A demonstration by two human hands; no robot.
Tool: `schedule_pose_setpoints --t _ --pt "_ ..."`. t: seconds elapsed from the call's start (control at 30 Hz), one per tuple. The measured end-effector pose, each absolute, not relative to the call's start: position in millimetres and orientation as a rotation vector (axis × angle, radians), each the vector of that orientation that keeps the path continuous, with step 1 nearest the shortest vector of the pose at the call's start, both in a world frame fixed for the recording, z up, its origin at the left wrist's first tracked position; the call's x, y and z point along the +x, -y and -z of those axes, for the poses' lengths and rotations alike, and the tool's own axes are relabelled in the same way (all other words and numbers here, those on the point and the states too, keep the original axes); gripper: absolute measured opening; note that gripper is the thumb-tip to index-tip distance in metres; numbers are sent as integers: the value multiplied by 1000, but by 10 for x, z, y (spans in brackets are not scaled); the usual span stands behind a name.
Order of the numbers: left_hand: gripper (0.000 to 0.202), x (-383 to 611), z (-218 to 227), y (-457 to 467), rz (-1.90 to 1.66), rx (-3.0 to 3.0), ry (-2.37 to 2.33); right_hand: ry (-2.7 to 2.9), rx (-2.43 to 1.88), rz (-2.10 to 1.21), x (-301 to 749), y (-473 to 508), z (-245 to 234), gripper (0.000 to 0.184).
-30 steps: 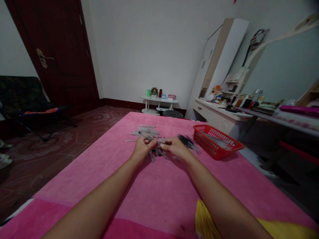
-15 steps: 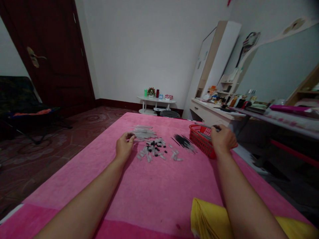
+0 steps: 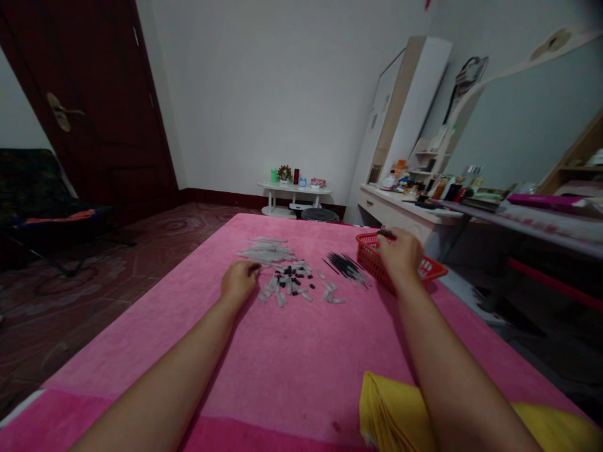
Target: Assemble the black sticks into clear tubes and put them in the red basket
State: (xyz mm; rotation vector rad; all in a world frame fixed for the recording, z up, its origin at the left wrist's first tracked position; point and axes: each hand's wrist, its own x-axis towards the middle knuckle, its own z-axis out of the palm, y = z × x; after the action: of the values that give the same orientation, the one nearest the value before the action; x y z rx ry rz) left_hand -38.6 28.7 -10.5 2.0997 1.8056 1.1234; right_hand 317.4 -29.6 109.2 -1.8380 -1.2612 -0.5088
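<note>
Head view: the right hand point(image 3: 401, 252) is over the red basket point(image 3: 370, 262), its fingers bent and close together; something dark shows at the fingertips, but I cannot tell whether it is a held object or shadow. The left hand point(image 3: 238, 282) hangs low with its fingers curled, near the heap of parts; whether anything is pinched in it cannot be told.

Just beyond the left hand, a pile of long pale tubes point(image 3: 267, 250) lies roughly crosswise. To the right of that hand and nearer the person than the tubes are scattered short clear caps point(image 3: 281, 295), with small black pieces point(image 3: 295, 292) among them. Farther right, between these and the basket, thin black rods point(image 3: 345, 266) lie fanned on a slant, a few more clear pieces point(image 3: 330, 291) near their lower side. All of this rests on a pink cloth-covered surface point(image 3: 282, 364). A folded yellow cloth point(image 3: 393, 405) lies at the near right, partly behind the right forearm.

Past the far edge is a low white stand point(image 3: 294, 187) bearing a green cup point(image 3: 274, 176) and a small potted plant point(image 3: 284, 173). A dark red door point(image 3: 89, 100) is at the left, a large mirror point(image 3: 532, 132) at the right.
</note>
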Motion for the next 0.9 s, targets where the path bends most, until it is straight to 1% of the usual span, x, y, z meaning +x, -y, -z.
schedule_pose_setpoints --t 0.13,0.2,0.3,0.4,0.53,0.67,0.77,0.9 --pt "26 -360 62 -252 -974 2244 -1866 1649 -1704 102 2891 220 -1001 21" --pt "27 -349 40 -230 -959 2267 -1876 1875 -1646 -135 2788 189 -888 18" --pt "31 -340 21 -200 -995 2257 -1917 2104 -1549 -451 2681 169 -707 21" --pt "36 -338 21 -189 -989 2236 -1980 2237 -1525 -604 2601 180 -591 23" --pt "30 -341 30 -207 -877 2306 -1982 2287 -1563 -548 2470 214 -554 24" --pt "31 -348 22 -217 -814 2316 -2028 2337 -1601 -461 2322 241 -557 18" --pt "31 -357 12 -208 -796 2343 -2072 2366 -1650 -334 2246 257 -557 17" --pt "28 -370 6 -201 -772 2368 -2116 2287 -1829 -149 2225 257 -547 19"
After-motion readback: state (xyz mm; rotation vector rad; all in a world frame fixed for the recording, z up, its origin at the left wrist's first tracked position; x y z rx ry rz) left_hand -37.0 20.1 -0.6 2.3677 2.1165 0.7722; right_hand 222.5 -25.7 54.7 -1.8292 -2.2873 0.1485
